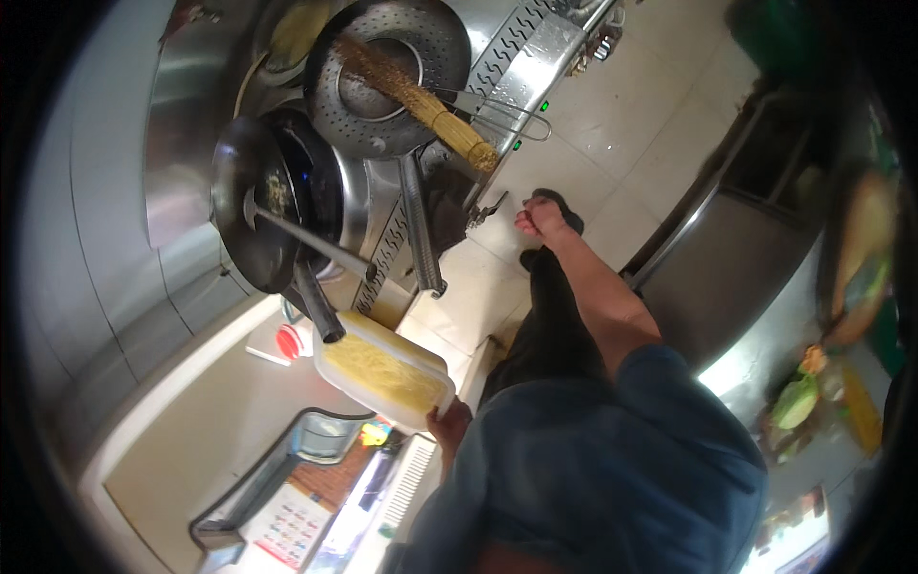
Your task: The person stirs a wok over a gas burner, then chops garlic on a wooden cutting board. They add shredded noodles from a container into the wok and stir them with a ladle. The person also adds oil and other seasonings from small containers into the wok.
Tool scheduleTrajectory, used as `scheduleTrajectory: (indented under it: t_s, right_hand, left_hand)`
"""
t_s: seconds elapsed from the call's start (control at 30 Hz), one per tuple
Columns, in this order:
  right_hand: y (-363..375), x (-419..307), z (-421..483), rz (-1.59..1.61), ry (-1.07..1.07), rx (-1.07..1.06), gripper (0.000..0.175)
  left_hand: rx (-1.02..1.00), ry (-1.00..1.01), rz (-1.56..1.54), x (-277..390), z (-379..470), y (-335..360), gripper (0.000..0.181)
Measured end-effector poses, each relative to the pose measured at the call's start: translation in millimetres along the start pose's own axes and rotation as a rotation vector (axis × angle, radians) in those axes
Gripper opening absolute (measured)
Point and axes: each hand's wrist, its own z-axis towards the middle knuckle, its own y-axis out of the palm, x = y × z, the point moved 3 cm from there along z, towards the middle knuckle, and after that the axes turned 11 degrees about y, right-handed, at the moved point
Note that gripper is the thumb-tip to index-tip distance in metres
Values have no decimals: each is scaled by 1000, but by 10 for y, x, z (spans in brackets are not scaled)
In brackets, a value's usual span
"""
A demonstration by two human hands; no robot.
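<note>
My left hand [450,423] grips the near end of a white plastic tub [412,418] filled with something yellow, perhaps noodles. My right hand [541,217] hangs over the floor with its fingers curled in; nothing shows in it. Beyond the tub, a black wok [251,208] with a ladle [312,240] in it sits on the stove, its handle reaching over the tub's far end. Farther off, a perforated metal pan [437,43] bears a bamboo wok brush [430,115] and a wire-handled tool.
A steel stove edge [566,64] with knobs runs along the pans. Stainless counter units [724,280] stand on the right, with leafy vegetables [795,402] farther right. A white chest-like surface [193,423] lies at lower left, near a red-lidded container [290,341]. Tiled floor [617,107] lies between.
</note>
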Motion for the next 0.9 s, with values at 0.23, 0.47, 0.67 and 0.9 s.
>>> scheduleTrajectory:
  t_s: [0.23, 0.47, 0.67, 0.9]
  right_hand:
    - [-83, -141, 706, 20, 161, 6, 28]
    - [307, 131, 679, 328, 239, -85, 27]
    - [495, 309, 1091, 818, 136, -383, 23]
    - [522, 491, 1514, 629, 58, -134, 25]
  left_hand:
    - [295, -86, 167, -87, -69, 208, 64]
    - [205, -100, 293, -112, -136, 416, 61]
    - [91, -131, 93, -71, -161, 314, 62]
    - [325, -72, 85, -53, -73, 74, 64]
